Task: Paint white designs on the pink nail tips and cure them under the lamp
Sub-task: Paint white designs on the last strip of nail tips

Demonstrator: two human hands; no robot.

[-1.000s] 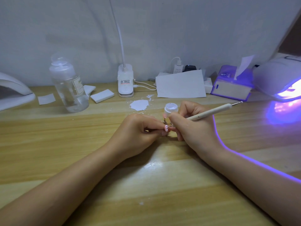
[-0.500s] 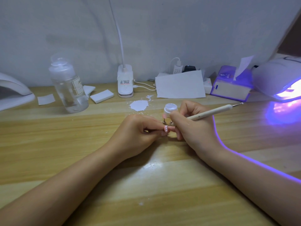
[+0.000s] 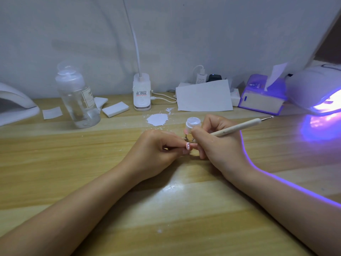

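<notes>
Left hand [image 3: 156, 152] still pinches the small pink nail tip [image 3: 188, 146], right hand [image 3: 219, 143] still grips the cream dotting pen [image 3: 238, 128] against it; nothing has shifted, white dotting continues.

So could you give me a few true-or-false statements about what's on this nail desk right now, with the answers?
1. The right hand holds a dotting pen. True.
2. The lamp at the right edge is switched off. False: it glows violet onto the table.
3. The left hand pinches a pink nail tip bearing white dots. True.
4. The clear bottle lies on its side. False: it stands upright.
5. The small white jar sits behind the hands. True.
</notes>
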